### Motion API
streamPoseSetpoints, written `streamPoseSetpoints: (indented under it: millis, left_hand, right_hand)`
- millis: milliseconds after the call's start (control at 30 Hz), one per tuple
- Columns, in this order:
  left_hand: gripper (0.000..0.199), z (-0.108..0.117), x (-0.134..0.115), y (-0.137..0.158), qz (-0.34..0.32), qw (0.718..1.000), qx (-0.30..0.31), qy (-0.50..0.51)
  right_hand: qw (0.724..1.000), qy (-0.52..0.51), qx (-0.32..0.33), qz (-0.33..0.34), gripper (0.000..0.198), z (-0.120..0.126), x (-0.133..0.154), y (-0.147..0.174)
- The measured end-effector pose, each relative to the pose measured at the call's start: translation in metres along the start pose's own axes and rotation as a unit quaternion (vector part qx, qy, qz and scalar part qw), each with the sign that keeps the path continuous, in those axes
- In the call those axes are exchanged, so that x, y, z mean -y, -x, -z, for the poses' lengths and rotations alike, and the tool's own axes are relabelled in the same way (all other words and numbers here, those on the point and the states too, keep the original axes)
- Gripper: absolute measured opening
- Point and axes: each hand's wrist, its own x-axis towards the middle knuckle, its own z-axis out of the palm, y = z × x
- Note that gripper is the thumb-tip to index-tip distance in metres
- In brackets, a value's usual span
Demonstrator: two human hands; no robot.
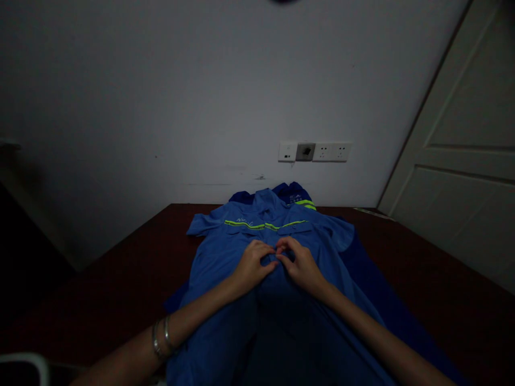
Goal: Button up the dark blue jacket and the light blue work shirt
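A blue short-sleeved work shirt lies front side up, its collar toward the wall. Yellow-green stripes and white lettering cross its chest. My left hand, at the end of an arm with two silver bangles, has its fingertips at the middle of the shirt front. Close against them, my right hand pinches the same strip of the shirt with thumb and fingers. The small part between the fingertips is too dark and hidden to make out. Under the shirt lies a darker blue garment with yellow-green stripes near the collar.
A dark reddish table carries the garments and meets a pale wall. Sockets and switches sit on the wall above it. To the right stands a white panelled door. At lower left is a curved white edge.
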Motion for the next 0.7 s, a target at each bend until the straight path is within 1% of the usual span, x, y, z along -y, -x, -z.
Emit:
streamPoseSetpoints:
  millis: [133, 267, 367, 467, 567, 700]
  left_hand:
    - [0.019, -0.001, 0.004, 0.001, 0.005, 0.999, 0.01, -0.045]
    - [0.011, -0.001, 0.004, 0.0, 0.02, 0.996, 0.028, -0.088]
    - [0.01, -0.002, 0.004, -0.001, 0.03, 0.994, 0.029, -0.103]
    - [0.009, -0.003, 0.004, -0.002, 0.035, 0.995, 0.017, -0.091]
    - [0.008, -0.003, 0.005, -0.002, 0.024, 0.997, 0.005, -0.077]
    - [0.009, -0.004, 0.002, -0.004, 0.021, 0.995, 0.024, -0.097]
  right_hand:
    - [1.0, 0.003, -0.001, -0.01, 0.02, 0.0, -0.001, 0.002]
    - [1.0, 0.004, 0.004, -0.004, 0.02, 0.0, -0.002, 0.002]
    - [0.999, 0.013, 0.021, 0.022, 0.021, 0.005, 0.0, 0.0]
    - [0.997, 0.03, 0.038, 0.061, 0.02, 0.017, 0.002, -0.002]
    - [0.991, 0.085, 0.033, 0.097, 0.016, 0.027, 0.006, -0.004]
    - [0.969, 0.197, 0.062, 0.138, 0.013, 0.031, 0.011, -0.005]
